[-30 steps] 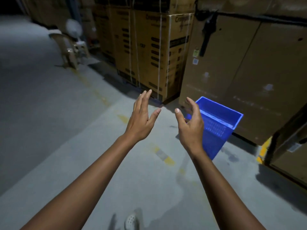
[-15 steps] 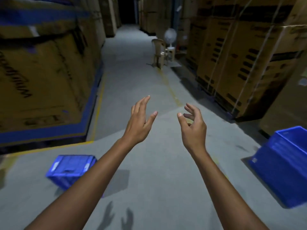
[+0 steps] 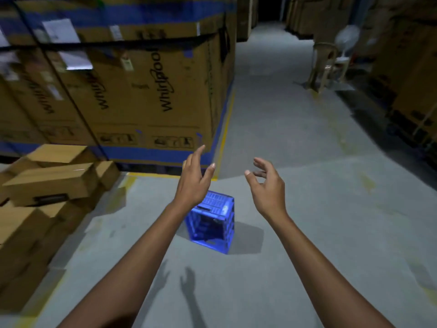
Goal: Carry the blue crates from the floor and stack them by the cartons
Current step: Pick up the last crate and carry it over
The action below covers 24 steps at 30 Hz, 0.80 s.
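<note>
A blue plastic crate (image 3: 212,223) lies on the grey concrete floor ahead of me, tipped on its side with its slatted walls showing. My left hand (image 3: 195,181) is raised above the crate's near left corner, fingers spread and empty, and its wrist covers part of the crate. To the right of the crate my right hand (image 3: 267,185) hovers in the air, fingers curled loosely apart, holding nothing. Neither hand touches the crate.
Tall strapped cartons (image 3: 132,86) on a blue base fill the upper left. Smaller brown boxes (image 3: 47,185) are piled at the left edge. An aisle (image 3: 279,110) runs away ahead, with a plastic chair (image 3: 324,65) and a fan (image 3: 347,41) at its right side.
My view has swung left: the crate by the right-hand cartons has left the frame and the crate on the floor now sits in the middle. Both hands stay raised and empty.
</note>
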Motion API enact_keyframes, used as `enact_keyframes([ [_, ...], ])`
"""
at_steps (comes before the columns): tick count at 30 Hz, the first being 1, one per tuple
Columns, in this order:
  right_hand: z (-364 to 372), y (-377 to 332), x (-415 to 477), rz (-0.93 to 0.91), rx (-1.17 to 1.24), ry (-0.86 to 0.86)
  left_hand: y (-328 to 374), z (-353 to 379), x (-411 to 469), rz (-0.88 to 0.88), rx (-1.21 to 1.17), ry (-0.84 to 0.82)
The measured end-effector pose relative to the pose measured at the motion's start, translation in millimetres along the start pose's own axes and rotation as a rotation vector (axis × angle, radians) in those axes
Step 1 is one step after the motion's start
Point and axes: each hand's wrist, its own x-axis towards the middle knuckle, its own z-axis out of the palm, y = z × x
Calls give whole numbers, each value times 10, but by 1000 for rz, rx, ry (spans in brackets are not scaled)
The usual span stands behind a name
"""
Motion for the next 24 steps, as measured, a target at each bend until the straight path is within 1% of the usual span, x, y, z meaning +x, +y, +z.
enact_keyframes([
  [4,534,-15,-11,-3,-51,-33,-592,-247,26,-61,56,-46],
  [9,1027,209,138,-9,-172,-100,-1063,-286,179,-111,90,-83],
  [11,1223,377,239,-20,-235,-142,-1238,-258,272,-102,112,-114],
  [13,1421,576,364,-44,-321,-196,-1447,-249,399,-83,182,-154],
  [18,1863,964,684,-54,-491,-312,-1951,-300,734,-115,308,-299],
  [21,2165,1160,868,-87,-564,-374,-2259,-293,1007,-88,373,-329],
  [24,2390,1276,958,-71,-617,-401,-2523,-221,1171,-88,378,-360],
])
